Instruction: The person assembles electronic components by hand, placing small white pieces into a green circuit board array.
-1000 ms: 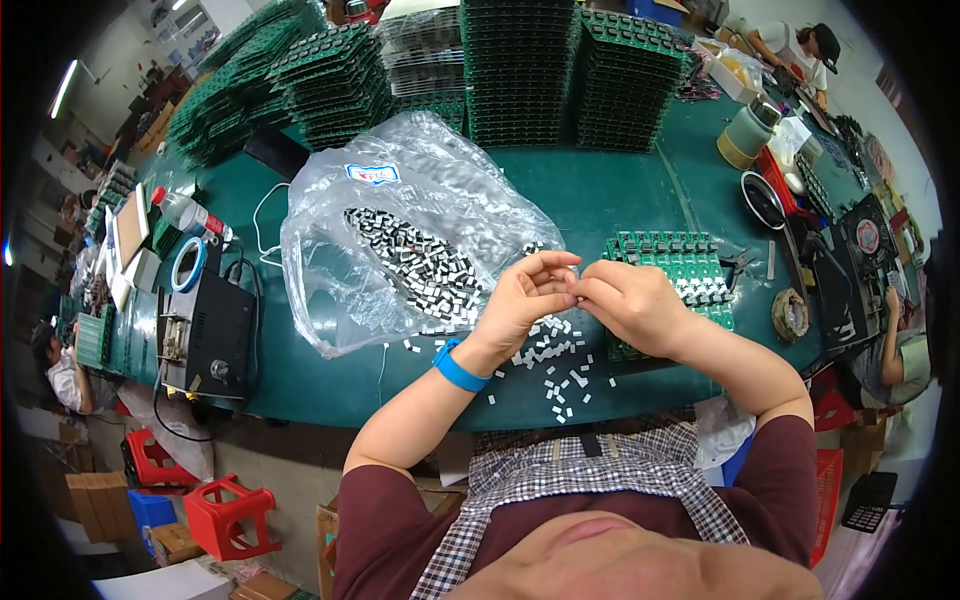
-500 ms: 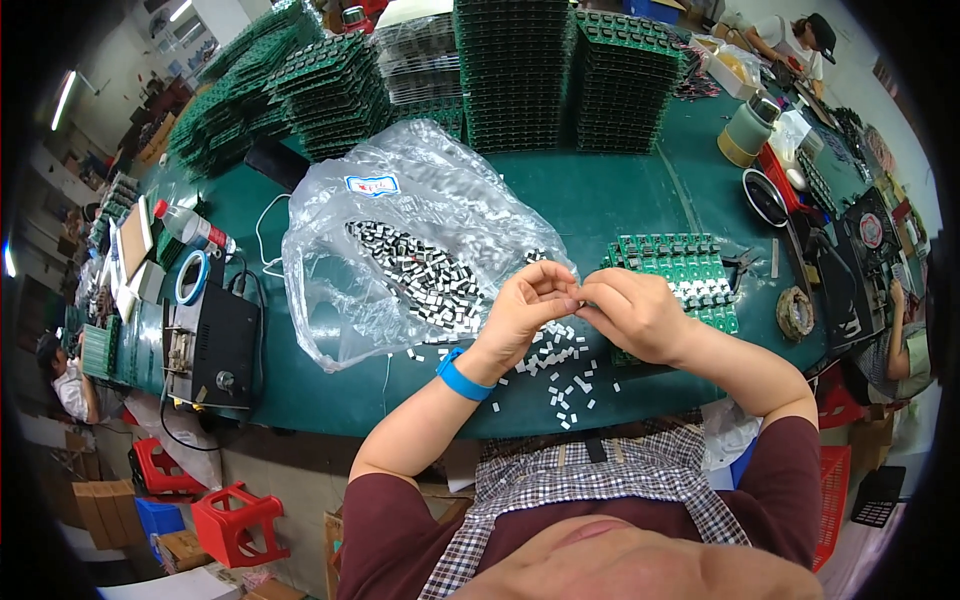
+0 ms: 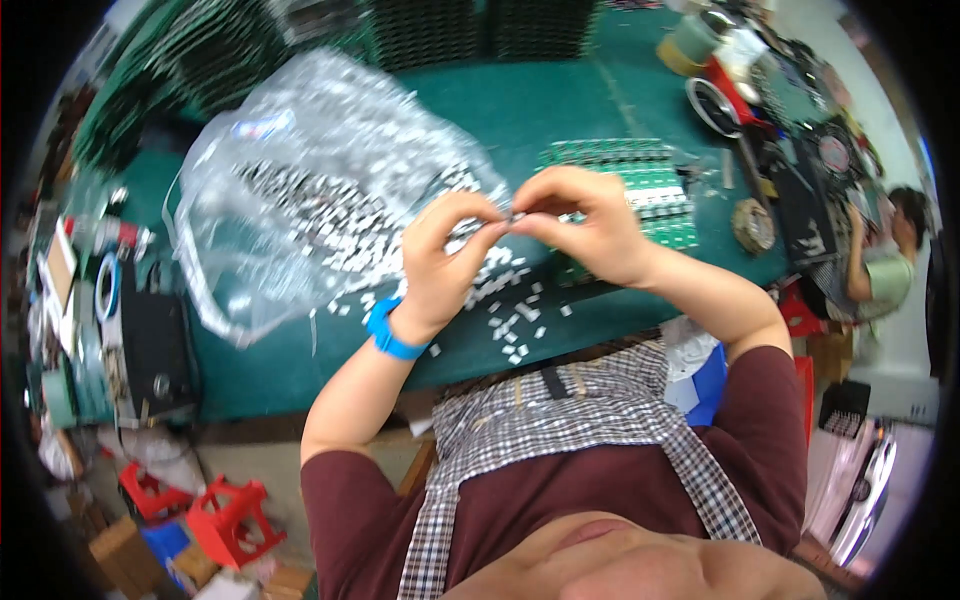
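1. Far left: clear plastic bag of small white-and-dark parts lay slack on the green tabletop, mouth toward the hands. Risk: a wrist nudge would likely spill more parts. The bag's contents were blurred, so the part type couldn't be told.
2. Left hand, blue wristband, had thumb and fingers pressed together, pinching a tiny part at the fingertips, above the tabletop's near edge.
3. Loose parts lay scattered right at that near edge. Risk: a forearm brushing them could sweep some to the floor.
4. Right hand pinched the same tiny part from the other side, fingertips touching the left's. Risk: the part was small, so it could slip and get lost among the loose ones. It was mostly hidden by the fingers.
5. Green circuit board lay just beyond the right hand, partly covered by it.
6. Far right: tape rolls and clutter, smeared by the lens bend. Another person sat cut off at the rim.
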Tool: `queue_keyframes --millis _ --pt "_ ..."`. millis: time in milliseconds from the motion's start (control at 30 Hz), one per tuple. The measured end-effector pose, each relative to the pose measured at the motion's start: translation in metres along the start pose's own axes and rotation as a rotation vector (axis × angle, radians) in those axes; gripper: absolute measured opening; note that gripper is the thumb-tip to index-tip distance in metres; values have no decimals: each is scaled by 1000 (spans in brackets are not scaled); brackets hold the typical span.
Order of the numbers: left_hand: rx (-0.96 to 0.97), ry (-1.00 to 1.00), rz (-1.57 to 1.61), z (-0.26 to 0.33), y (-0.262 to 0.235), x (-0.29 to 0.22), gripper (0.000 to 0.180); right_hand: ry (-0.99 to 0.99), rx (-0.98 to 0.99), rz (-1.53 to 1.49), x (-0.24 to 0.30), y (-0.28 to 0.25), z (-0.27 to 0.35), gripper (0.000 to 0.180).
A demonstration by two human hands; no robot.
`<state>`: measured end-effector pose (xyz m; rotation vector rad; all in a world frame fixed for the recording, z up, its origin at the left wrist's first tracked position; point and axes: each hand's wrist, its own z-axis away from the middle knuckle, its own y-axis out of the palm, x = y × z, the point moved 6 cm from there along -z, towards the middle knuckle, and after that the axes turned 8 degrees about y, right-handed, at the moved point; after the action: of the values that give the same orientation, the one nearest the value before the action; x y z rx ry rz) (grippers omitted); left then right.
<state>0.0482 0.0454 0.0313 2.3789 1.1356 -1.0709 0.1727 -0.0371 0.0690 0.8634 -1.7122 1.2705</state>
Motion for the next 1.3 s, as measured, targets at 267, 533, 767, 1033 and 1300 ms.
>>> queue_keyframes --millis 267,533,767,1033,1300 --pt "-56 13 -114 7 -5 -9 7 -8 98 -188 1 14 -5 20" --pt "116 72 -21 17 12 -17 7 15 226 -16 8 11 5 15" --pt "1 -77 106 26 11 -15 8 -47 44 -18 15 7 16 17" --pt "145 132 -182 8 15 -20 12 -136 -66 180 12 -6 21 16" --pt "234 146 -216 13 22 -17 11 -39 -47 119 -3 -5 28 13"
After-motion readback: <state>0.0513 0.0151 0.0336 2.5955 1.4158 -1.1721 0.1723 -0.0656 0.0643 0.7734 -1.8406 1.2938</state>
